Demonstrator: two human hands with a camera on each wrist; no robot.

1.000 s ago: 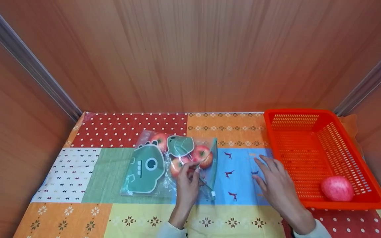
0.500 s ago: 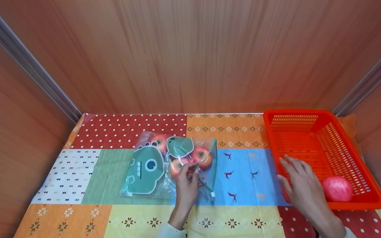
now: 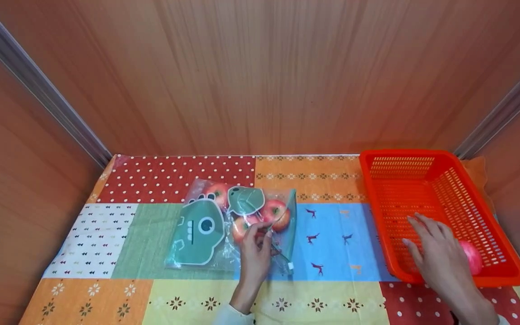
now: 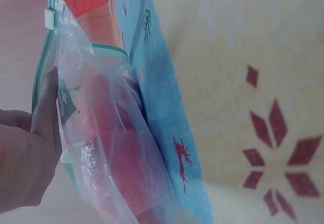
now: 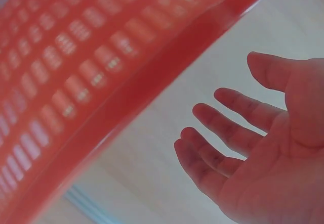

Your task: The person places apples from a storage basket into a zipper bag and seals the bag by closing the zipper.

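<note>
Zip bag (image 3: pixel 197 241) left of basket (image 3: pixel 374 221), left hand (image 3: pixel 256 257) pinching its edge; right hand (image 3: pixel 443 255) spread over basket near apple (image 3: pixel 474 258).

Brown wood-grain walls (image 3: pixel 260 76), grey corner strips (image 3: pixel 41 85).

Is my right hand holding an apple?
No, the right wrist view shows nothing in your right hand, near the basket.

Open lane over the surface (image 3: pixel 332 253) between zip bag (image 3: pixel 217 234) and red basket (image 3: pixel 411 198), passage also between bag and left edge, basket walls obstructing sideways entry near right edge, top open, right hand (image 3: pixel 440 255) partly screening the apple (image 3: pixel 473 258) inside, wooden panel (image 3: pixel 260 76) barring far edge.
</note>
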